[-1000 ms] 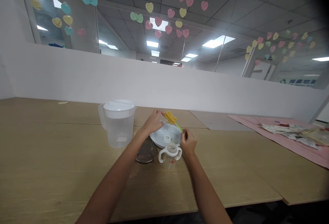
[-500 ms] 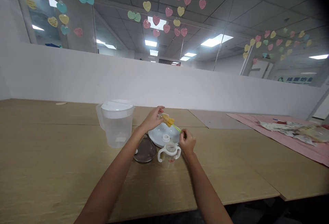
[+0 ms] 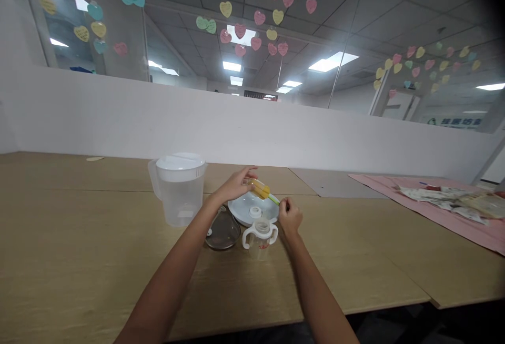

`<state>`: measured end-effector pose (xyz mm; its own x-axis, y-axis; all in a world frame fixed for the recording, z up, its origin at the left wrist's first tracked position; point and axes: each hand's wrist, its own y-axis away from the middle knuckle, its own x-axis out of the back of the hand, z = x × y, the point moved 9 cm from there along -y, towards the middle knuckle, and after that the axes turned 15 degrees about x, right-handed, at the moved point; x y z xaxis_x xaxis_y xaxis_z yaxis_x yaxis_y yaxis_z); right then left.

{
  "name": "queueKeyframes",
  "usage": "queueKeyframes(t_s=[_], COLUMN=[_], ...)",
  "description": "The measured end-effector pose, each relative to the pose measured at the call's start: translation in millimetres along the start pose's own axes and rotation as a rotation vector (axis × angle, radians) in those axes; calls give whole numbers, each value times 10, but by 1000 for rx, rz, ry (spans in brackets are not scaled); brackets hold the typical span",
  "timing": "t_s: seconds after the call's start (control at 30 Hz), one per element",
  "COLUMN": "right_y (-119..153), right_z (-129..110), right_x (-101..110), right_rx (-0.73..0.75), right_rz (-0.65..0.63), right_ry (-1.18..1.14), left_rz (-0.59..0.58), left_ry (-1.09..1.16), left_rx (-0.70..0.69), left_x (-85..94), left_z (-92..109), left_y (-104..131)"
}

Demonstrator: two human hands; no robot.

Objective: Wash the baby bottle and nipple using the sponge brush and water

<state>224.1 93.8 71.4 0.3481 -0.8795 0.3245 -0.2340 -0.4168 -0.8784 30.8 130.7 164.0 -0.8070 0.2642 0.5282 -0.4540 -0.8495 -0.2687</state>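
In my right hand (image 3: pixel 291 218) is the green handle of a bottle brush (image 3: pixel 262 191) with a yellow sponge head. My left hand (image 3: pixel 235 185) is closed around a small clear cup-like cover, and the sponge head sits at or inside it. Both are held over a white bowl (image 3: pixel 241 213), where a white bottle collar (image 3: pixel 255 211) lies. Just in front stands a clear baby bottle (image 3: pixel 260 245) with two white handles and no top. A dark see-through lid (image 3: pixel 223 232) rests on the table beside it, partly behind my left forearm.
A clear pitcher (image 3: pixel 181 196) with a white lid stands left of my hands. On the right, a pink cloth (image 3: pixel 394 190) carries packets and a pen. The wooden table (image 3: pixel 355 260) meets a white wall (image 3: pixel 252 133) at the back, and its front edge is near me.
The sponge head has turned and sits deeper toward the clear cover. My right hand has shifted slightly right; my left hand has moved slightly right as well.
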Motion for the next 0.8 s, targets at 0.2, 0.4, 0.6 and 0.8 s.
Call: queueKeyframes(t_s=[0.2,0.4,0.6,0.8], right_y=[9,8,-9,13], right_z=[91,98,43,127], right_x=[28,34,36,131], right_rx=[-86,-107,-40,-158], right_rz=[63,62,48,181], right_ry=[1,-12,-18,-102], left_rz=[-32,-64,-53,4], left_ry=[-25,8,92,115], left_rx=[13,0,-31,-77], left_x=[-48,-54,-11,72], left_z=[-43,25,60,81], left_y=[-10,28,18,6])
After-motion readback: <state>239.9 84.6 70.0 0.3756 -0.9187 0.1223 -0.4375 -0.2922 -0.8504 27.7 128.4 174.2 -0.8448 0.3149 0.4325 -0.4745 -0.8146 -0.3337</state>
